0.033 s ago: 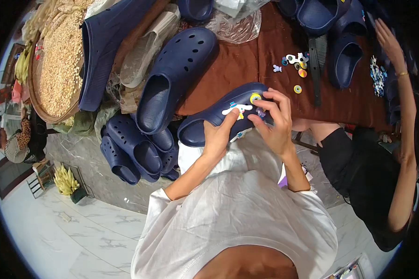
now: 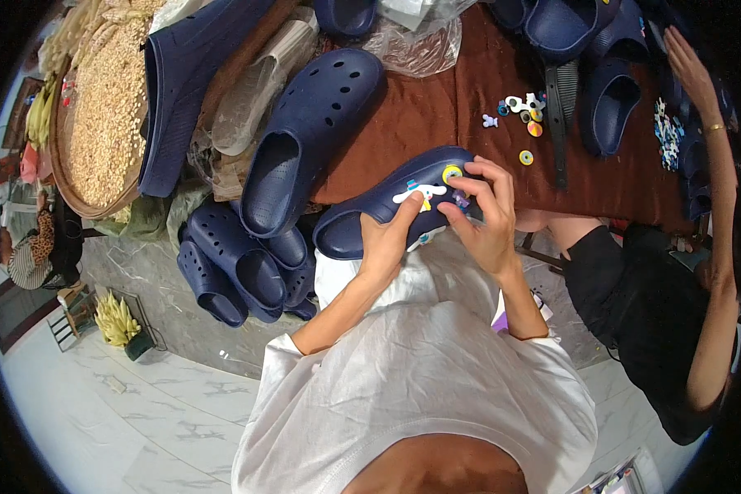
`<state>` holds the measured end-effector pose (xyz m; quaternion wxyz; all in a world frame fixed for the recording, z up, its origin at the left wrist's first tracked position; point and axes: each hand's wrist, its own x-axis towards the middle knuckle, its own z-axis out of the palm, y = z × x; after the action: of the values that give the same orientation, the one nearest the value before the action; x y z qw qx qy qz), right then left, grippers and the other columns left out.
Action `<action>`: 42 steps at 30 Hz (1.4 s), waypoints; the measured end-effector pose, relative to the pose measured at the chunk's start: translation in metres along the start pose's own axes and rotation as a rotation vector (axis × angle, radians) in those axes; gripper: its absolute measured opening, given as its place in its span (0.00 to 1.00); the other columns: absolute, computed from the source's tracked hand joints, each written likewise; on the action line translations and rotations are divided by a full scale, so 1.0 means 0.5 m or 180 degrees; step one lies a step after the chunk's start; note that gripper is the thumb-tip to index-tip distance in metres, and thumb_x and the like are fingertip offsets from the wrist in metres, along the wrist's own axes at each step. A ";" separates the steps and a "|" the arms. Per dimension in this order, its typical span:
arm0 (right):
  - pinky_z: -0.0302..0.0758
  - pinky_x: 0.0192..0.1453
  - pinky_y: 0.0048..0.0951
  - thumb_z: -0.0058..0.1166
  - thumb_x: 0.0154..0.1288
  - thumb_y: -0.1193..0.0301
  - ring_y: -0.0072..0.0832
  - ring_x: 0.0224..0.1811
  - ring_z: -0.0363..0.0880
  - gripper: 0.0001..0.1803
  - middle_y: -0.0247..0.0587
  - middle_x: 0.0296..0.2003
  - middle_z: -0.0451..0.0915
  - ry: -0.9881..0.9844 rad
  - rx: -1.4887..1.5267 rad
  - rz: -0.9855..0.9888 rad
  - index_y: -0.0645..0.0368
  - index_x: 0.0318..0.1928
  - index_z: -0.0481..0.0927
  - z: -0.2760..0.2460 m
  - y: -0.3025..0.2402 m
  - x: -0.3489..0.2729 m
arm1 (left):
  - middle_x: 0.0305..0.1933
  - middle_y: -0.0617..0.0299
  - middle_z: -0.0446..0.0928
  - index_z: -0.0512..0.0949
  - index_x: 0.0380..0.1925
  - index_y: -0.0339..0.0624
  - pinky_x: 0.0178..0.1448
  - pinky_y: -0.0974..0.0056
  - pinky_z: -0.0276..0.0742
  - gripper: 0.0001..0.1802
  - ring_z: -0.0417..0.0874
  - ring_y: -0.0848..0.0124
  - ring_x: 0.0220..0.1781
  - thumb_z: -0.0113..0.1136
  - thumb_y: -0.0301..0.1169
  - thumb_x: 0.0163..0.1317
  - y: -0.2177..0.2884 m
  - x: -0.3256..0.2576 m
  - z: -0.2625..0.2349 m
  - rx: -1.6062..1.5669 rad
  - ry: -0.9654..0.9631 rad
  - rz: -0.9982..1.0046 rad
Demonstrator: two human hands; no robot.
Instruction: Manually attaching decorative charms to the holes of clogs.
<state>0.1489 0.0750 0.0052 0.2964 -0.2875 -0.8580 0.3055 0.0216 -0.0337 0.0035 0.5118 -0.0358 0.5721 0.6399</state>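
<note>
A navy clog (image 2: 397, 174) lies across my lap, its heel opening to the left and its toe to the right. My left hand (image 2: 384, 241) is closed on its side, the thumb pressing by a white dog-shaped shoe charm (image 2: 410, 196) with a blue top. At the toe, my right hand (image 2: 494, 222) curls its thumb and fingers round a small purple shoe charm (image 2: 461, 199). Its upper fingertips come close to a round yellow-and-white charm (image 2: 451, 174). Another charm (image 2: 421, 240) shows on the clog's near side, partly hidden.
Loose charms (image 2: 526, 107) lie on the brown cloth (image 2: 436, 107). Another navy clog (image 2: 321, 99) rests at the table's edge, above several stacked clogs (image 2: 239, 263). A basket of grain (image 2: 107, 123) stands far left. To the right, another person's arm (image 2: 720, 189) reaches over more clogs.
The other person's hand at the far right has shifted slightly. My hands and the clog have not visibly moved.
</note>
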 end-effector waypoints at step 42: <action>0.75 0.59 0.35 0.58 0.70 0.64 0.32 0.52 0.78 0.33 0.52 0.51 0.80 0.0570 0.1789 0.0290 0.72 0.65 0.62 -0.017 0.040 0.233 | 0.55 0.54 0.81 0.76 0.56 0.31 0.61 0.65 0.76 0.15 0.83 0.67 0.55 0.53 0.21 0.71 0.105 0.064 -0.013 0.1356 -0.0592 0.2459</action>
<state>0.0839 0.1695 0.0357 0.4250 -0.2581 -0.6964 0.5174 -0.0337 -0.0096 0.0174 0.2806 0.3442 0.6140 0.6525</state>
